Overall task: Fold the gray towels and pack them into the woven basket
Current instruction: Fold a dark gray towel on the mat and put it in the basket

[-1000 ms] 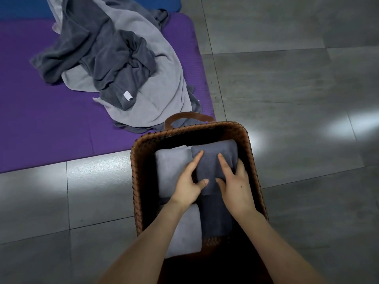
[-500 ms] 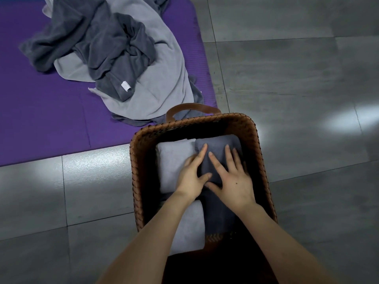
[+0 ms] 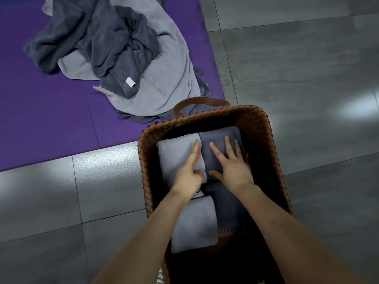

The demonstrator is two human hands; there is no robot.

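Towels (image 3: 123, 58) lie crumpled beyond the woven basket (image 3: 270, 152), leftward; left hand (image 3: 189, 173) and right hand (image 3: 233, 169) press flat-fingered on folded towels (image 3: 174, 152) inside.

We can read no writing in this view.
The only label we can see is a small white tag (image 3: 130, 82) at the corner of the crumpled dark gray towel (image 3: 123, 48), which lies on the purple mat (image 3: 51, 119). The tag's face looks plain white to us, and any print on it is too small to make out.
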